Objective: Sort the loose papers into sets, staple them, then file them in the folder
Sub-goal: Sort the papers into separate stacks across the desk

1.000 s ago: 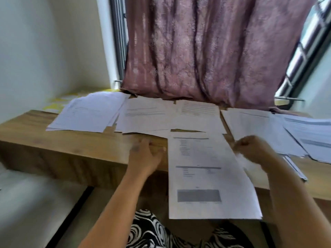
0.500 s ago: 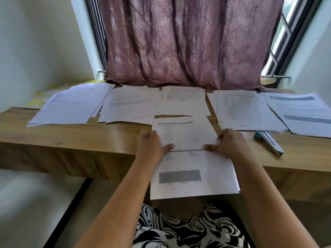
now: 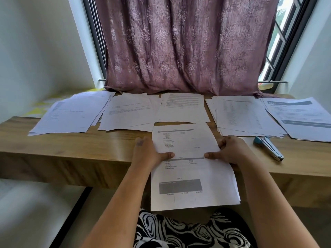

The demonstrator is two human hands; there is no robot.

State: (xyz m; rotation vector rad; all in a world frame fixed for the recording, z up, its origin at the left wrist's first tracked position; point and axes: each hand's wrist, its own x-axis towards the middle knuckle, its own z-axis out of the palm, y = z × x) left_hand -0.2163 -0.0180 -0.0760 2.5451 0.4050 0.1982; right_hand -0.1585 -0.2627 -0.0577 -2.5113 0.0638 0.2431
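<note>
- Left hand (image 3: 148, 154): forearm reaches up from the near side; the hand grasps the left edge of the paper set (image 3: 192, 172), thumb lying across the printed face, fingers tucked beneath and out of sight.
- Right hand (image 3: 231, 152): mirrors the left; it grasps the right edge of the same set, thumb pointing inward on the top sheet, knuckles bent over the margin.
- Paper set: held at the middle of the surface's (image 3: 62, 145) near edge; its far half lies over the wood, its near half overhangs toward the person's lap. More than 1 sheet shows at the right and bottom margins.
- Stapler (image 3: 268, 148): blue and silver, lying flat near the right end of the near edge, apart from the right hand.
- Paper piles (image 3: 129, 113): 5 stacks in a row along the far edge, in front of the curtain (image 3: 188, 51).
- Folder: cannot be identified.
</note>
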